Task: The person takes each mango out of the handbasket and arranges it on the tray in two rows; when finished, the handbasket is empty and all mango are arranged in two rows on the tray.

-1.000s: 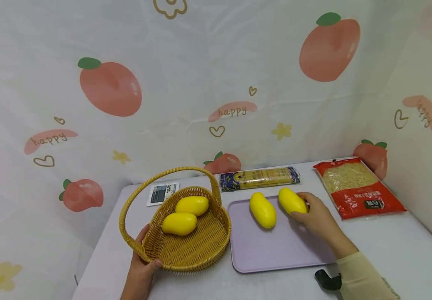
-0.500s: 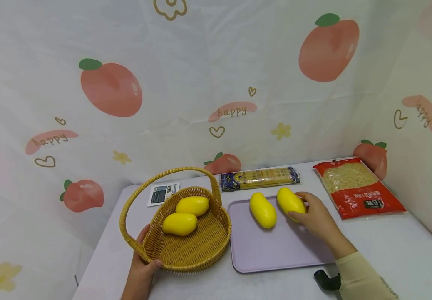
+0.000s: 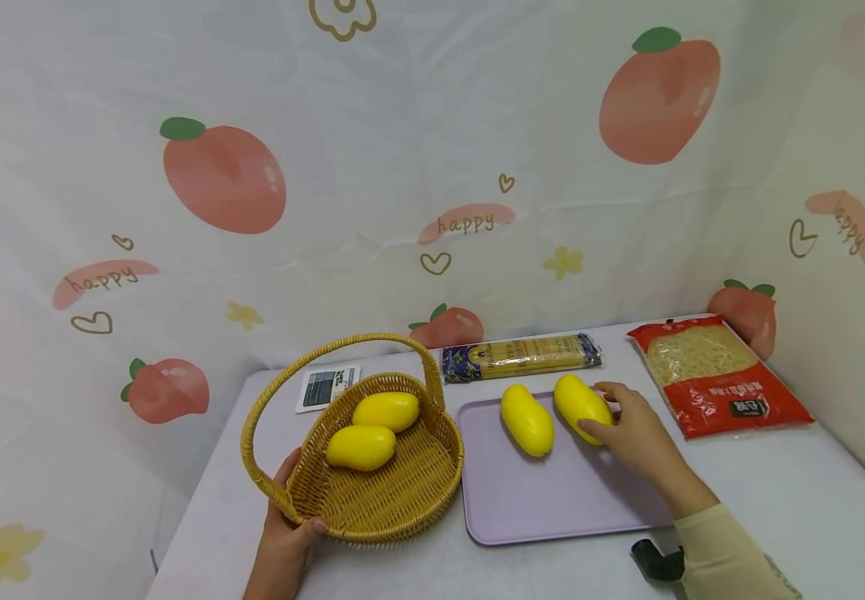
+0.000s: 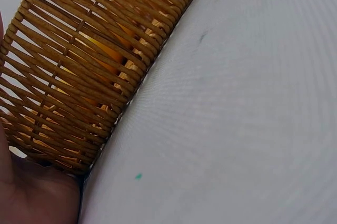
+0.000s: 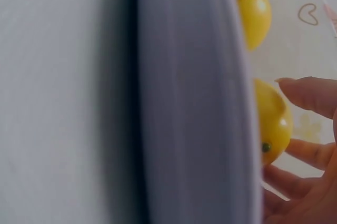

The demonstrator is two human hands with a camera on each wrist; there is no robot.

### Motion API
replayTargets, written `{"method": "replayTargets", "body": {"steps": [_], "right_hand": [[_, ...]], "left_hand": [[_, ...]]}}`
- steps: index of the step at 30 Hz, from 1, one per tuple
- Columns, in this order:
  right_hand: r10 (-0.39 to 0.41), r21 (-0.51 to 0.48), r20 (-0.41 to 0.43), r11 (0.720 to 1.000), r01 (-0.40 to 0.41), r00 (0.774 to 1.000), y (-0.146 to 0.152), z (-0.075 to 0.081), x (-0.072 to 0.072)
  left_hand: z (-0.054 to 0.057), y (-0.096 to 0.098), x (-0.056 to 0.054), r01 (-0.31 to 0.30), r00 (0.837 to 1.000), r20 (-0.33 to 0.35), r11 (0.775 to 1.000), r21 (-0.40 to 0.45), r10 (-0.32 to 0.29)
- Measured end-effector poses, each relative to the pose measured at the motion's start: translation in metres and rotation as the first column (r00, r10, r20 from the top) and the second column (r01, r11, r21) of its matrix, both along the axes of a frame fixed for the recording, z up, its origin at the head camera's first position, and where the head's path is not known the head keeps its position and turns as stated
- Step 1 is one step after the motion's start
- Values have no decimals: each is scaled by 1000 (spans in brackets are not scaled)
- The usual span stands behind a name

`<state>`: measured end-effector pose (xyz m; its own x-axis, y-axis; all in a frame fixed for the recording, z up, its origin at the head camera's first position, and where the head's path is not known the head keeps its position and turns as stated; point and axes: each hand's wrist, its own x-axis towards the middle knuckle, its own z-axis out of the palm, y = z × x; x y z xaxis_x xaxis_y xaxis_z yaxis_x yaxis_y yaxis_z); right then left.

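My left hand [image 3: 286,529] grips the near left side of a wicker basket [image 3: 402,508], thumb at the rim and fingers behind the wall. Two yellow mangoes, a nearer mango [image 3: 361,447] and a farther mango [image 3: 386,412], lie inside the basket. In the left wrist view the woven basket wall [image 4: 79,61] fills the upper left, the hand at its lower end. My right hand [image 3: 638,433] holds the right-hand mango [image 3: 578,407] on a lilac tray [image 3: 552,508], thumb and fingers at its sides. Left of it, another mango [image 3: 527,421] lies on the tray.
Behind the tray lies a packet of spaghetti [image 3: 520,357]. A red bag of pasta [image 3: 719,377] is at the back right. A white packet with a dark label [image 3: 327,388] sits behind the basket. Partly under the right sleeve is a black curved object [image 3: 656,560].
The right hand and its mango have shifted slightly left on the tray. The left hand and basket stay where they were.
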<state>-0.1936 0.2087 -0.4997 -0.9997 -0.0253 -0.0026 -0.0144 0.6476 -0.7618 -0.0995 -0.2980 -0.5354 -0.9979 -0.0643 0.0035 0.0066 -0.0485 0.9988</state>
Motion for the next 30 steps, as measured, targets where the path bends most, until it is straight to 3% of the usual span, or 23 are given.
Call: {"method": "replayTargets", "body": {"steps": [10, 22, 27, 30], "right_hand": [[-18, 22, -21, 1000, 18, 1000, 4, 19, 6], [8, -127, -206, 991, -35, 978, 6, 45, 20], [55, -227, -211, 968, -103, 976, 1, 54, 28], [104, -305, -238, 936, -176, 966, -2, 58, 33]], "left_hand": [[1, 0, 0, 0, 1000, 0, 1000, -1, 0], [1, 2, 1, -4, 1000, -7, 1000, 15, 4], [0, 1, 1, 2, 1000, -16, 1000, 19, -2], [-1, 0, 1, 7, 1000, -22, 1000, 13, -7]]}}
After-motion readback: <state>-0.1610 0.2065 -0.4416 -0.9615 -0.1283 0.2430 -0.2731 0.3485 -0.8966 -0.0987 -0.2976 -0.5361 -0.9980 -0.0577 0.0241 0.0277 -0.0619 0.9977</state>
